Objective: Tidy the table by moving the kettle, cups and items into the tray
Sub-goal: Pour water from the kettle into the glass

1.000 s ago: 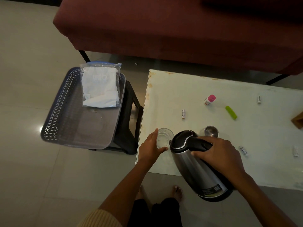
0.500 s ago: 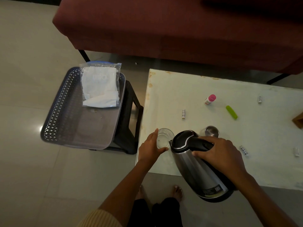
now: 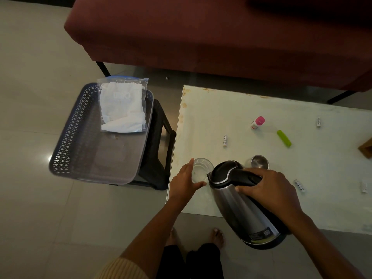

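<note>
The right hand point(image 3: 267, 190) grips the handle of the kettle point(image 3: 239, 200), tilted at the table's point(image 3: 302, 208) near edge. The left hand point(image 3: 185, 183) cups the glass point(image 3: 202, 170). Risk: spout strikes glass, tipping it; the tray point(image 3: 80, 137) sits apart.

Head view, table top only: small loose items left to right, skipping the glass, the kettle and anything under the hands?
Battery → pink-capped tube → steel cup → green marker → battery → battery → battery.
</note>
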